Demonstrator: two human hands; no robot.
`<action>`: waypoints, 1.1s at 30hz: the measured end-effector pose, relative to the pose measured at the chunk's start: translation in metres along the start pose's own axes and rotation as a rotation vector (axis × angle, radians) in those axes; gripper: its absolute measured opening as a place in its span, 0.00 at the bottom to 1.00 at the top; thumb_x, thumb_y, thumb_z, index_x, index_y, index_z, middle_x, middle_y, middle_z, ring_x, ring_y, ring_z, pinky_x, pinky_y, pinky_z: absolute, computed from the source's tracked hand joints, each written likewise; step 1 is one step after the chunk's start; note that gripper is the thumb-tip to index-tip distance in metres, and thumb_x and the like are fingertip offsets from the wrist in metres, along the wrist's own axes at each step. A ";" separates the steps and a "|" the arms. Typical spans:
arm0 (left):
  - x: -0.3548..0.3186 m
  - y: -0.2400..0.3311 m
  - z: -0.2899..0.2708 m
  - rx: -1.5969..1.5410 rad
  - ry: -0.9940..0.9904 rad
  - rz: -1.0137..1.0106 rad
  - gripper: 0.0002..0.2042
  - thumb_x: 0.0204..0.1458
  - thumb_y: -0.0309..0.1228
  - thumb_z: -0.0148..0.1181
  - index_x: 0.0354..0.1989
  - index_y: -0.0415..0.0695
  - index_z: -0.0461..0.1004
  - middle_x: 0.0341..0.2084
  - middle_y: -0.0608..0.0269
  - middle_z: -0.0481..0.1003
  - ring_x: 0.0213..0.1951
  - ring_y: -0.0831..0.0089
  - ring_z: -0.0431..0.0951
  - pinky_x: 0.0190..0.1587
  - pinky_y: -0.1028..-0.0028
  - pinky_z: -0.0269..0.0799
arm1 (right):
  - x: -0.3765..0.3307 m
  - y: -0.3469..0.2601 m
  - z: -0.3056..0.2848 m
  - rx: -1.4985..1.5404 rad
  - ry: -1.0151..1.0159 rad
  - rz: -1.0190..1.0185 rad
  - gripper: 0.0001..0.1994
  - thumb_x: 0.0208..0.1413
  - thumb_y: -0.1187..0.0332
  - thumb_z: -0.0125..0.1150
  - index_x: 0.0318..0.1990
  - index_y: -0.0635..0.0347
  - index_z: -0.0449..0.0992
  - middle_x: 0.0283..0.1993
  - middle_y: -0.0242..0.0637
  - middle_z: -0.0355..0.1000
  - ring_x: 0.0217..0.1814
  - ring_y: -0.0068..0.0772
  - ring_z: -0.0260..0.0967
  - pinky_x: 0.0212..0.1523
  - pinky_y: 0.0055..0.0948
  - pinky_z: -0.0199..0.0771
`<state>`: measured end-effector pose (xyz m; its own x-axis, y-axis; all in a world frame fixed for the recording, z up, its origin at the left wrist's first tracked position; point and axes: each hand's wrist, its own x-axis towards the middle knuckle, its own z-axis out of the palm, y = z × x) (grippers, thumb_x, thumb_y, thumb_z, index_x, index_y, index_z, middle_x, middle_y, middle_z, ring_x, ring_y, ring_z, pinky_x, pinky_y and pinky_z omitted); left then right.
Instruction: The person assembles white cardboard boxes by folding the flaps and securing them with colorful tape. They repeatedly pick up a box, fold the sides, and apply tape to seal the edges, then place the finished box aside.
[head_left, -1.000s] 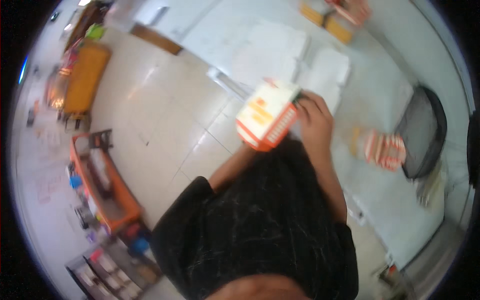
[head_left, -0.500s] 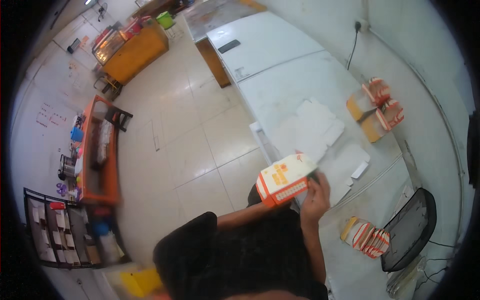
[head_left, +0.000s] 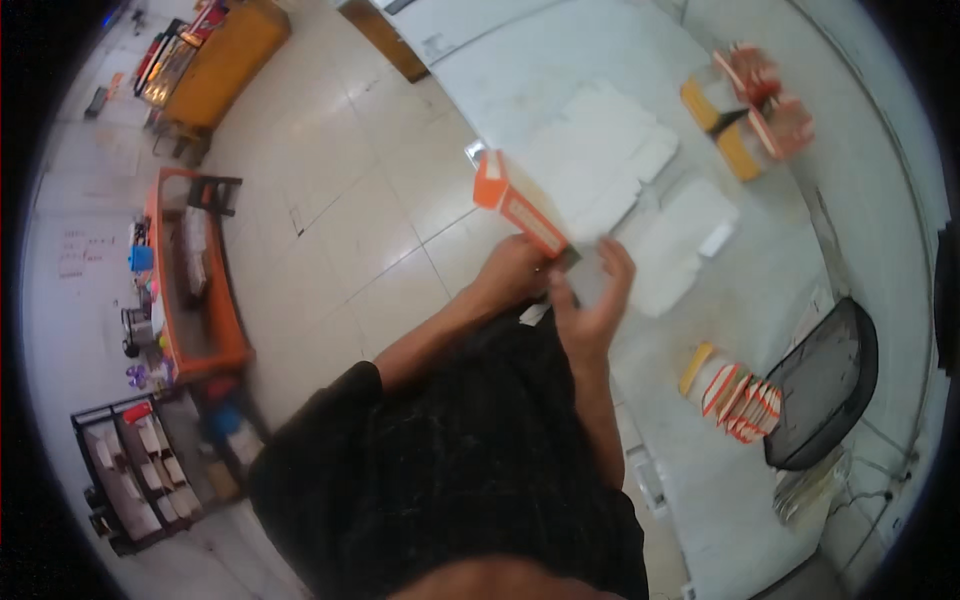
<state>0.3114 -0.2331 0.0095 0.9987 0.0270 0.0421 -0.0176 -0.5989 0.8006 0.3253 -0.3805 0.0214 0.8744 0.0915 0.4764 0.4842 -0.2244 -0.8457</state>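
Carton near counter edge, right fingers spread, wide floor

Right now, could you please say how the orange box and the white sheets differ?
The box shows orange; the white sheets are plain on top. The box is folded into shape in the left hand; the sheets lie flat on the white surface. Both look like cardboard.

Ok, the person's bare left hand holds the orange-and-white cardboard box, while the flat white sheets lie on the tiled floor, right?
Wrong place: the head view shows the flat white sheets on the long white worktop. The bare left hand does hold the orange-and-white cardboard box.
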 end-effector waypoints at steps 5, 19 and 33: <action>-0.006 0.007 -0.004 0.192 -0.232 0.131 0.07 0.50 0.33 0.61 0.36 0.47 0.74 0.31 0.58 0.77 0.33 0.53 0.78 0.34 0.59 0.73 | 0.018 -0.017 0.015 -0.153 -0.083 -0.048 0.18 0.53 0.70 0.64 0.51 0.63 0.73 0.49 0.44 0.72 0.51 0.46 0.71 0.51 0.41 0.71; 0.022 -0.050 -0.095 -0.938 -0.254 -0.193 0.16 0.64 0.33 0.52 0.52 0.32 0.72 0.43 0.52 0.76 0.43 0.69 0.78 0.48 0.69 0.77 | 0.002 -0.046 0.083 -0.512 0.130 0.004 0.13 0.49 0.79 0.63 0.43 0.58 0.80 0.39 0.37 0.76 0.38 0.36 0.75 0.37 0.30 0.75; 0.003 -0.085 -0.139 -0.521 -0.028 0.285 0.08 0.54 0.21 0.61 0.41 0.37 0.79 0.33 0.60 0.76 0.34 0.69 0.77 0.36 0.75 0.71 | -0.004 -0.094 0.140 0.082 0.258 0.613 0.08 0.58 0.73 0.62 0.43 0.66 0.78 0.38 0.34 0.76 0.35 0.17 0.70 0.34 0.19 0.72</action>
<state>0.3097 -0.0709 0.0247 0.9519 -0.1032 0.2886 -0.2991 -0.1074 0.9482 0.2803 -0.2237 0.0649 0.9618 -0.2664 -0.0629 -0.0888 -0.0866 -0.9923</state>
